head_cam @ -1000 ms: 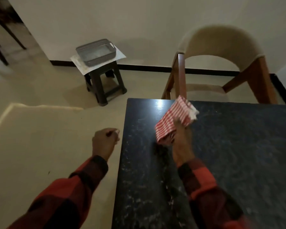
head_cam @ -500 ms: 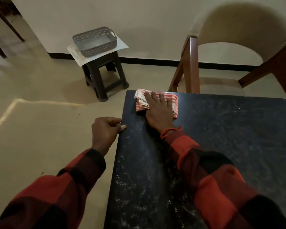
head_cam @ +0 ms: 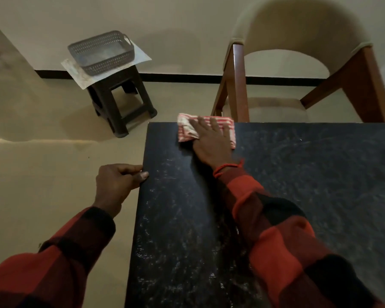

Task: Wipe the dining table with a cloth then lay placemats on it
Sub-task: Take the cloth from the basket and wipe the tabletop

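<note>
A red-and-white striped cloth [head_cam: 187,130] lies flat on the dark speckled dining table [head_cam: 309,196], at its far edge near the left corner. My right hand [head_cam: 211,143] presses down on the cloth with fingers spread over it. My left hand [head_cam: 116,183] rests at the table's left edge, fingers curled, thumb and fingertips touching the edge. A pale placemat [head_cam: 76,70] lies on a dark stool [head_cam: 120,101] off the far left, under a grey basket [head_cam: 100,52].
A wooden chair [head_cam: 238,85] with a beige padded back and seat stands at the table's far side. A beige floor runs left of the table, with a black skirting strip along the wall behind.
My right hand brought the cloth down from mid-air onto the table and slid it toward the far edge, a little rightward. My left hand came to the table's left edge.
</note>
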